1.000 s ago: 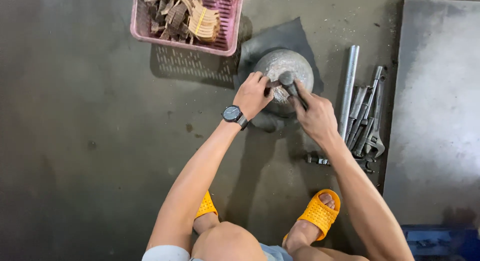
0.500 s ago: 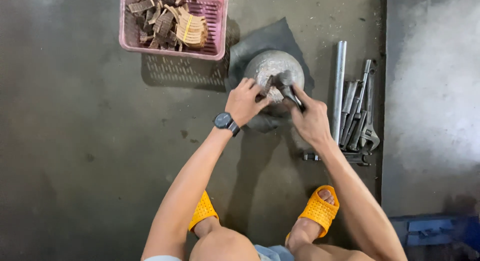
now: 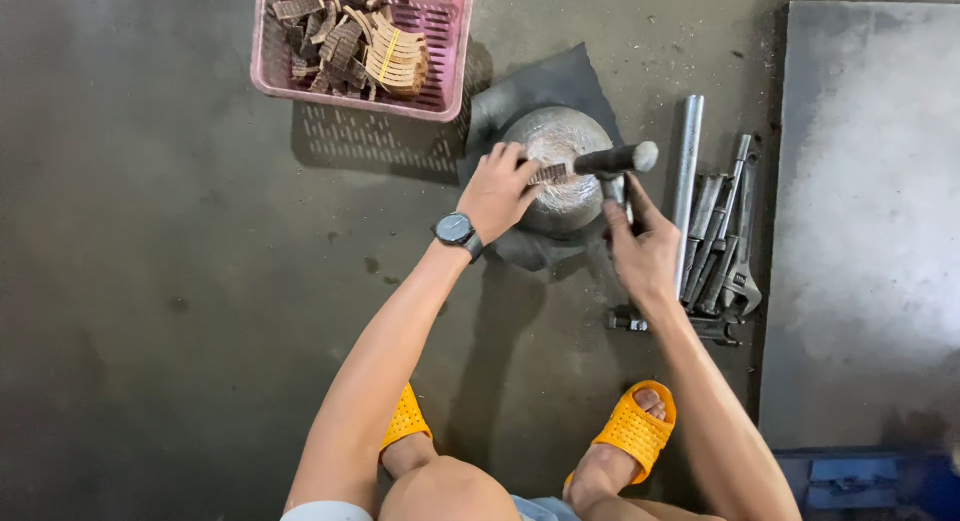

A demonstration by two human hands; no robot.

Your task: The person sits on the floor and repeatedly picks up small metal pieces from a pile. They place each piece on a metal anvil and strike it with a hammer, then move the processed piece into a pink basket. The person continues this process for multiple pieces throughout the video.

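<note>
I see left hand (image 3: 497, 193) pinching a small ribbed strip (image 3: 549, 172) on the round metal block (image 3: 560, 171); right hand (image 3: 640, 251) grip clamped round hammer (image 3: 615, 162) handle, head above block.

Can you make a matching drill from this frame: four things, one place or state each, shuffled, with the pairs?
Things:
1. hammer
2. pink basket
3. wrenches
4. small ridged strip

Places or states:
A. pinched by the left hand on the round metal block
B. lying on the floor beside a metal pipe
C. raised in the right hand
D. filled with curved ridged pieces

Pairs: 1-C, 2-D, 3-B, 4-A
</note>
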